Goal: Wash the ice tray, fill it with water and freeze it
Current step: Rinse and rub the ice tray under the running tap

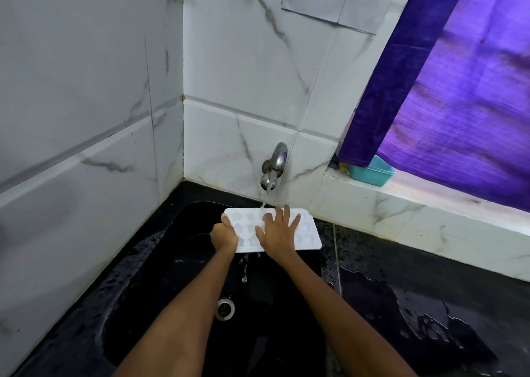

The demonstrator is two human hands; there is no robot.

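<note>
Black sink basin [160, 262], wet, with white plastic ice tray with shaped moulds [308, 233] held level above it under the running chrome wall tap [274, 166]. Left hand [223, 234] grips the tray's left end, fingers curled; right hand [279, 232] lies on top, fingers spread flat. Judged status: washing under way; filling and freezing outstanding.

I see a white, matt plastic ice tray [308, 230] over a glossy black sink [177, 276], wet like the counter [430, 290] at its right edge. The tap [276, 161] is shiny metal, the wall tiles [86, 90] glossy marble-look, the purple curtain [459, 90] sheeny cloth.
</note>
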